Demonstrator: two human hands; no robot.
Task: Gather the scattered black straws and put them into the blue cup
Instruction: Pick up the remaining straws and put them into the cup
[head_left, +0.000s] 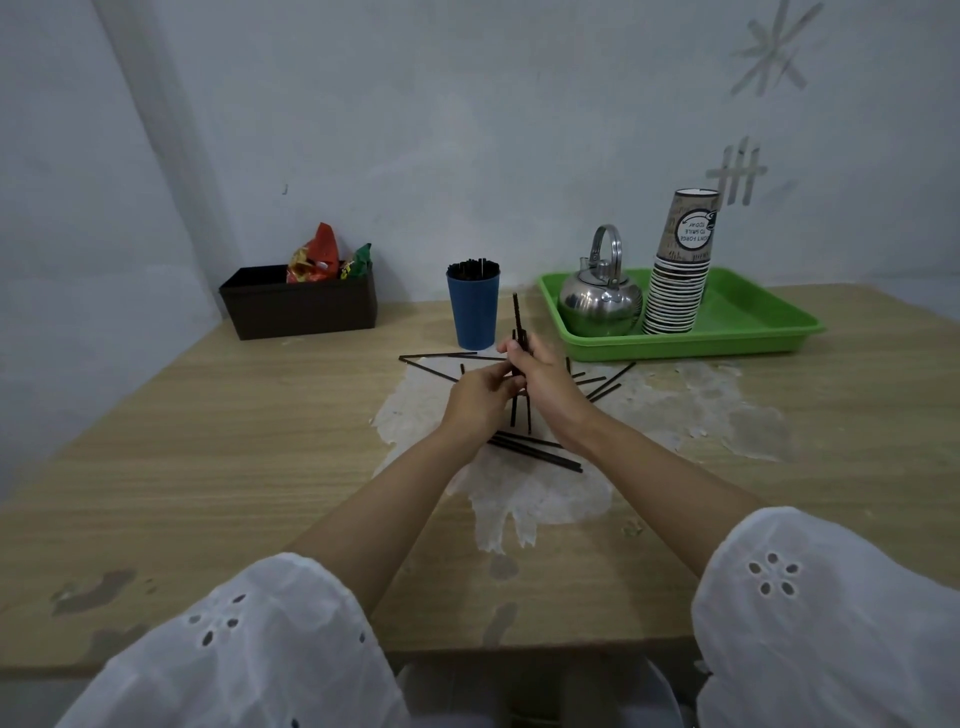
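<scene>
R hand (543, 371) curled round held straws (516, 317). Bundle is upright w/ lower ends pointing at the bench (208, 441), prob to level the ends so all go in together. L hand (478, 397) has fingertips pinched at the same bundle, looks like squaring or adding one; exact contact hard to tell. Just behind the hands stands the blue cup (474, 312), upright, already w/ straws in it, so only a short reach. Under & around both hands lie loose straws (535, 454), some fanned near green tray (753, 322). Judged mid-gather, several left.
</scene>
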